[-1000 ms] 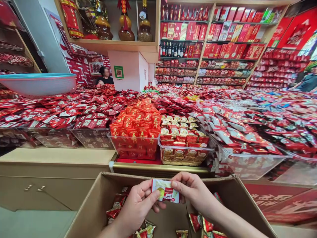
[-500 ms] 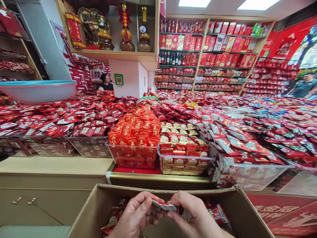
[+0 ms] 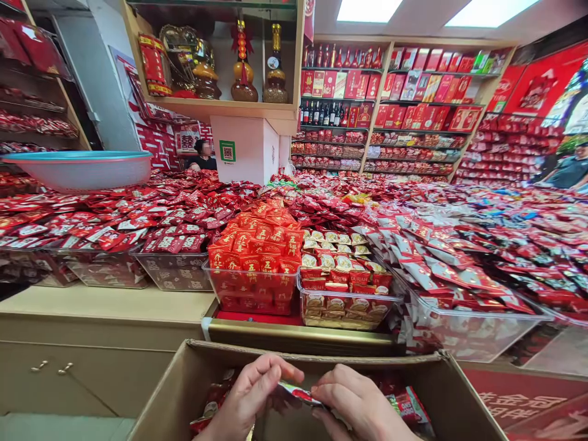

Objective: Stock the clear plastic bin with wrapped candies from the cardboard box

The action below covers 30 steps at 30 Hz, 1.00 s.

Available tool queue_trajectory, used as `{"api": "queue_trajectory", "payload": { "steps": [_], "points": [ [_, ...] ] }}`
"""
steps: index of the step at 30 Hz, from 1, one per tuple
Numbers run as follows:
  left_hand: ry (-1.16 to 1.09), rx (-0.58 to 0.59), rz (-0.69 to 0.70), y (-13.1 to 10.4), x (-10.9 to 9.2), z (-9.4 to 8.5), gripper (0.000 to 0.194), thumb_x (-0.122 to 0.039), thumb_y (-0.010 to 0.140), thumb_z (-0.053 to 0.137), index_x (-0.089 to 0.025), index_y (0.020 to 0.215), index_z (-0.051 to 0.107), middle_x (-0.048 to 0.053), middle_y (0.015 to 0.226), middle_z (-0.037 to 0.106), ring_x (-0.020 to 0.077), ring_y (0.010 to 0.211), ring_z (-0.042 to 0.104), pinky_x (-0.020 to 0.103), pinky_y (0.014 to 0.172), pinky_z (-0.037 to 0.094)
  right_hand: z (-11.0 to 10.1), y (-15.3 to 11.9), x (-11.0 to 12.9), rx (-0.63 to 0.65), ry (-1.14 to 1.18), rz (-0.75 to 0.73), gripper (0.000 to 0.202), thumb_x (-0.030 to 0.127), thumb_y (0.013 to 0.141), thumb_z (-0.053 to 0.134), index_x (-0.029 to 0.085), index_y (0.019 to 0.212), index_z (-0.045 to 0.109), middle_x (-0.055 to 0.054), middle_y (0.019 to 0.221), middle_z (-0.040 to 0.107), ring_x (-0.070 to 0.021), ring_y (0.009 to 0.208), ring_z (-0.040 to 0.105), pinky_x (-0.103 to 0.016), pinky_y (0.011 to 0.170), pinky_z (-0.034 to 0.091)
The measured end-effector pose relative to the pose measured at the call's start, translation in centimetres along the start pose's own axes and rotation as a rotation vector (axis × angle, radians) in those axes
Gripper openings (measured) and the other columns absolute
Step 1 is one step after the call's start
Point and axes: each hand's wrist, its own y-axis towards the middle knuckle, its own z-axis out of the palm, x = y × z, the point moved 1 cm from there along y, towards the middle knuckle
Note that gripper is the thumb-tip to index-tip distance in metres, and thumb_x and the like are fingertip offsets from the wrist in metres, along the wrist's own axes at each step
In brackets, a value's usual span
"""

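Between my two hands is a small candy packet (image 3: 301, 394), red, white and a bit of green, held over an open cardboard box (image 3: 158, 392). My left hand (image 3: 250, 395) pinches its left end between thumb and fingers. At the packet's right end, my right hand (image 3: 351, 398) grips with thumb and bent fingers. More packets lie inside the box: dark red ones (image 3: 211, 407) to the left, partly behind my left wrist, and a red and green one (image 3: 408, 404) by the right wall. My hands cover part of the box's floor.
Just beyond the box stand clear bins, one of red-orange packets (image 3: 252, 300) and one of gold-and-red durian packets (image 3: 349, 303). A bin of white-and-red packets (image 3: 473, 318) is at right. A blue-rimmed basin (image 3: 78, 171) rests at left. One person (image 3: 202, 160) is behind the counter.
The packet has tilted, its right end lower, and more of its printed face shows. My left fingers have lifted slightly off its top; the right fingers have curled over it. The view has shifted slightly.
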Motion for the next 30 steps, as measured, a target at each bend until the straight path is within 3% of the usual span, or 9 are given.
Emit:
{"api": "queue_trajectory", "payload": {
  "steps": [4, 7, 10, 13, 19, 24, 27, 30],
  "points": [
    [-0.111, 0.006, -0.106, 0.1, 0.1, -0.3, 0.035, -0.048, 0.079, 0.045, -0.018, 0.09, 0.058, 0.009, 0.095, 0.064, 0.0177, 0.072, 0.062, 0.028, 0.061, 0.045, 0.5, -0.5, -0.2, 0.009, -0.106, -0.051, 0.017, 0.012, 0.076, 0.047, 0.016, 0.092, 0.052, -0.005, 0.073, 0.061, -0.0118, 0.06, 0.052, -0.021, 0.051, 0.043],
    [-0.121, -0.041, -0.164, 0.2, 0.5, -0.2, 0.023, -0.036, 0.074, 0.059, -0.019, 0.09, 0.058, 0.008, 0.1, 0.063, 0.0139, 0.067, 0.06, 0.025, 0.057, 0.044, 1.2, -1.0, -0.4, -0.015, -0.184, -0.086, 0.014, 0.017, 0.082, 0.042, 0.018, 0.09, 0.053, -0.003, 0.069, 0.061, -0.0117, 0.056, 0.049, -0.022, 0.047, 0.039],
    [-0.032, -0.054, -0.102, 0.1, 0.9, -0.3, 0.029, -0.018, 0.063, 0.07, -0.02, 0.09, 0.059, 0.006, 0.104, 0.061, 0.0137, 0.075, 0.058, 0.024, 0.063, 0.044, 1.5, -1.0, 0.0, -0.002, -0.238, -0.116, 0.017, 0.023, 0.086, 0.038, 0.018, 0.088, 0.054, -0.002, 0.066, 0.06, -0.012, 0.053, 0.047, -0.023, 0.045, 0.037],
    [0.059, -0.027, -0.052, 0.1, 0.7, -0.4, 0.031, -0.012, 0.062, 0.068, -0.02, 0.091, 0.059, 0.006, 0.104, 0.061, 0.013, 0.078, 0.057, 0.024, 0.068, 0.043, 1.1, -0.4, 0.7, 0.026, -0.241, -0.166, 0.017, 0.021, 0.086, 0.037, 0.015, 0.081, 0.052, -0.003, 0.067, 0.061, -0.0115, 0.054, 0.047, -0.022, 0.046, 0.039],
    [0.12, -0.023, 0.0, -0.2, -0.1, -0.1, 0.033, 0.0, 0.064, 0.056, -0.019, 0.091, 0.057, 0.004, 0.1, 0.062, 0.0085, 0.068, 0.056, 0.018, 0.058, 0.045, 0.9, 0.0, 1.2, 0.062, -0.27, -0.201, 0.014, 0.019, 0.083, 0.043, 0.017, 0.071, 0.05, -0.001, 0.071, 0.062, -0.0108, 0.054, 0.045, -0.023, 0.046, 0.038],
    [0.155, -0.06, -0.089, -0.2, -0.5, 0.2, 0.023, -0.016, 0.07, 0.058, -0.02, 0.092, 0.054, 0.004, 0.098, 0.062, 0.0031, 0.038, 0.054, 0.012, 0.032, 0.032, 0.6, -0.1, 1.2, 0.093, -0.269, -0.198, 0.01, 0.017, 0.081, 0.045, 0.017, 0.072, 0.05, 0.0, 0.072, 0.062, -0.0101, 0.054, 0.046, -0.022, 0.047, 0.038],
    [0.101, -0.121, -0.049, -0.2, -1.3, 0.0, 0.021, -0.028, 0.073, 0.058, -0.019, 0.092, 0.054, 0.004, 0.093, 0.063, 0.0021, 0.036, 0.052, 0.013, 0.033, 0.03, -0.9, 0.4, 2.0, 0.093, -0.28, -0.197, 0.008, 0.013, 0.079, 0.047, 0.017, 0.073, 0.05, -0.002, 0.073, 0.063, -0.0107, 0.054, 0.047, -0.023, 0.048, 0.04],
    [0.07, -0.178, -0.007, -0.1, -1.9, -0.4, 0.021, -0.031, 0.074, 0.057, -0.018, 0.091, 0.055, 0.003, 0.086, 0.065, 0.0007, 0.037, 0.047, 0.014, 0.038, 0.031, -4.0, 1.7, 2.6, 0.135, -0.297, -0.17, 0.007, 0.013, 0.078, 0.048, 0.018, 0.081, 0.052, -0.003, 0.077, 0.063, -0.0119, 0.06, 0.05, -0.024, 0.053, 0.043]
  ]
}}
